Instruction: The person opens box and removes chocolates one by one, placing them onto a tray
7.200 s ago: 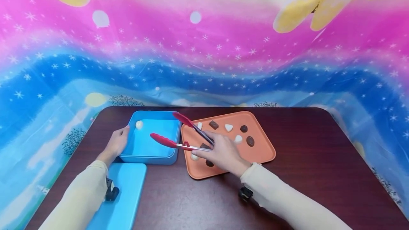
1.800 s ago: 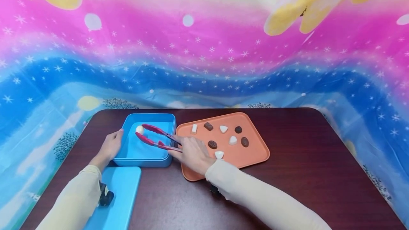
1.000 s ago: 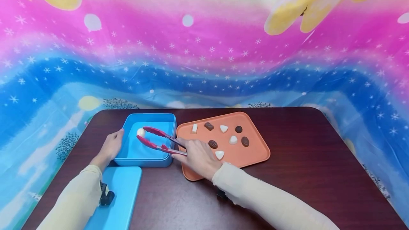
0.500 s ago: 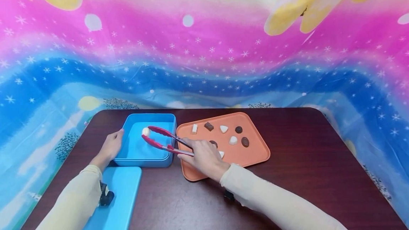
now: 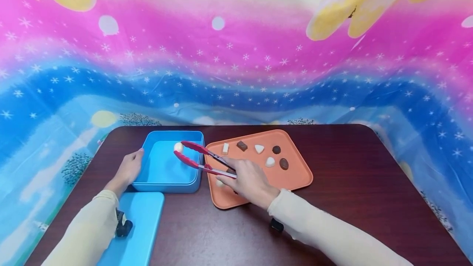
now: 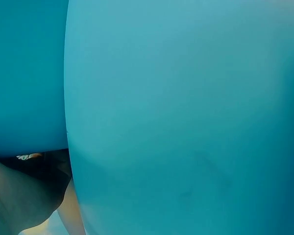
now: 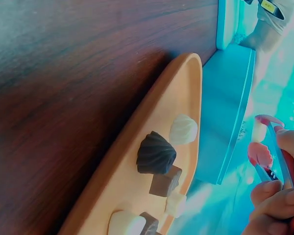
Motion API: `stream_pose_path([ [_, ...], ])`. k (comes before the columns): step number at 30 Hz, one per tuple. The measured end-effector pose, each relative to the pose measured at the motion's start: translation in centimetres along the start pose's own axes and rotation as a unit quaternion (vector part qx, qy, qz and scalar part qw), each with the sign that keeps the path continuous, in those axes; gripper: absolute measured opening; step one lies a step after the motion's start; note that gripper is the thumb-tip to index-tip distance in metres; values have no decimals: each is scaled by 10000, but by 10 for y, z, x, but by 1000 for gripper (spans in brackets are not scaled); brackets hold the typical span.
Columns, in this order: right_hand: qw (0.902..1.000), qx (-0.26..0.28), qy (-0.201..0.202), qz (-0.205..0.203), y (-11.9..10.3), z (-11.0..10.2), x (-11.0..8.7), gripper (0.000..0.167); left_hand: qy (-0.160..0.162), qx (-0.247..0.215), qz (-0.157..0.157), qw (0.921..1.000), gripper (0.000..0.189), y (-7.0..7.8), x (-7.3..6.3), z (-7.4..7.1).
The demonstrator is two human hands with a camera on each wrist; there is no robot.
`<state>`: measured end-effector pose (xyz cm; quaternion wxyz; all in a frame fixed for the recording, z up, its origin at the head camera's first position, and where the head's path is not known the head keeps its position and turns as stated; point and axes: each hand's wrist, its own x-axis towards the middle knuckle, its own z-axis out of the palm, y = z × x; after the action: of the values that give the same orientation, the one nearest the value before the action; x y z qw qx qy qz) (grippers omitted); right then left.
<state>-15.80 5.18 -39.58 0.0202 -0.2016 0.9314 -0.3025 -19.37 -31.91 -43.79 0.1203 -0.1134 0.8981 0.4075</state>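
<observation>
My right hand (image 5: 255, 182) grips a pair of tongs (image 5: 195, 147) with red tips and metal arms. Between the tips is a round, cream-white piece (image 5: 179, 147), like a white chocolate ball, over the right part of the blue box (image 5: 168, 189). In the right wrist view the same ball (image 7: 258, 132) shows between the red tips, above the level of the tray. My left hand (image 5: 129, 169) holds the box at its left wall, thumb at the rim. Blue plastic wall (image 6: 176, 98) fills most of the left wrist view.
An orange tray (image 5: 297, 179) right beside the box bears several brown and white chocolate-like pieces; my right hand and the tongs cover some. The blue lid (image 5: 144, 216) lies in front of the box, under my left forearm. A printed cloth (image 5: 236, 73) hangs behind the dark table (image 5: 351, 184).
The ball lay in the box's back left corner with the tongs spread and empty. The tongs then took hold of it and have carried it rightward. My left hand stays on the box.
</observation>
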Motion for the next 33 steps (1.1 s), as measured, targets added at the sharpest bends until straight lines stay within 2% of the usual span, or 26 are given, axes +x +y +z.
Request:
stream_pose_path([
  [5, 9999, 137, -28, 65, 4, -4, -6, 61, -22, -20, 51, 10000, 81, 0, 0, 0],
  [9, 10000, 33, 55, 65, 8, -7, -11, 61, -35, -27, 96, 9999, 82, 0, 0, 0],
  [17, 9995, -115, 296, -42, 16, -11, -21, 43, -65, 13, 89, 9999, 82, 0, 0, -1],
  [27, 9986, -246, 421, 198, 26, -14, -34, 55, -35, 9, 48, 10000, 80, 0, 0, 0],
  [33, 9983, -184, 516, 192, 31, -19, -39, 60, -59, -1, 49, 10000, 81, 1, -1, 0],
])
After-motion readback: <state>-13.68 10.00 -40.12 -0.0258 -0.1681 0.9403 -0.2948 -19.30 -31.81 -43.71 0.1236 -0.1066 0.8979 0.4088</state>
